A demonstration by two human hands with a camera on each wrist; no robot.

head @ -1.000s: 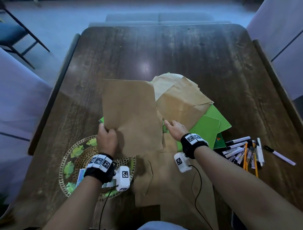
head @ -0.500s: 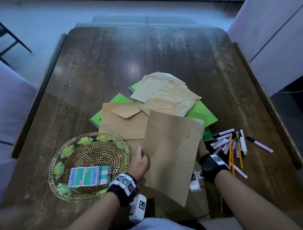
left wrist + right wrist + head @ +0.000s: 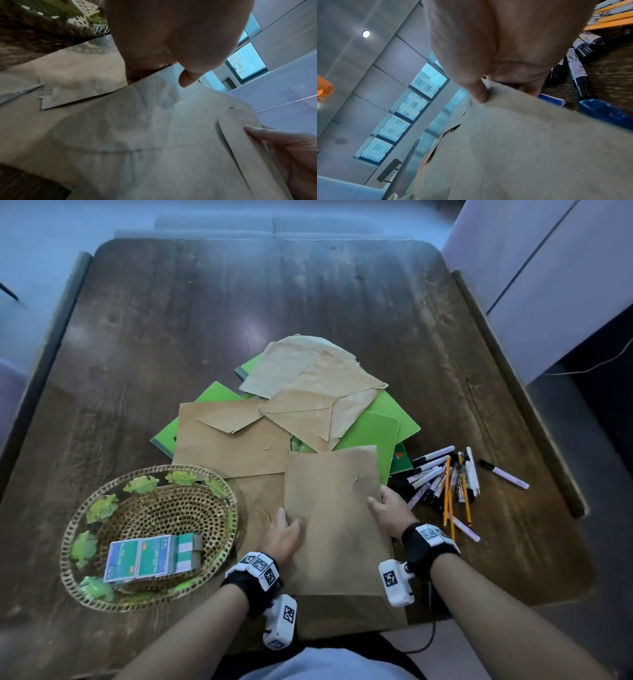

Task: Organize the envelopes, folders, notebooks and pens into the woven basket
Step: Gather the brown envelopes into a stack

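Envelope (image 3: 334, 518), large and brown, held above the near edge of the table (image 3: 308, 302), over another brown sheet that lies flat beneath it and overhangs that edge. Left hand (image 3: 282, 534) pinches its left edge, thumb on the upper face as the left wrist view shows; right hand (image 3: 390, 508) pinches its right edge in the same way, thumb on top and fingers curled beneath. Both wrists sit low and close to the body, palms turned inward toward each other, so that the sheet spans between them and bows slightly. As a judgement, the paper is light and limp, creases readily and would tear at the small nick visible near its middle; holding it at two opposite edges, as shown, keeps it flat. Woven basket (image 3: 150, 532) stands at the near left corner, just beside the left hand, with small green boxes (image 3: 152, 558) already inside; it looks narrower than the envelope, which may need folding or curling to fit. Remaining brown envelopes (image 3: 308, 392) and green folders (image 3: 371, 433) lie piled at the table's centre; pens (image 3: 445, 481) lie scattered toward the near right edge.
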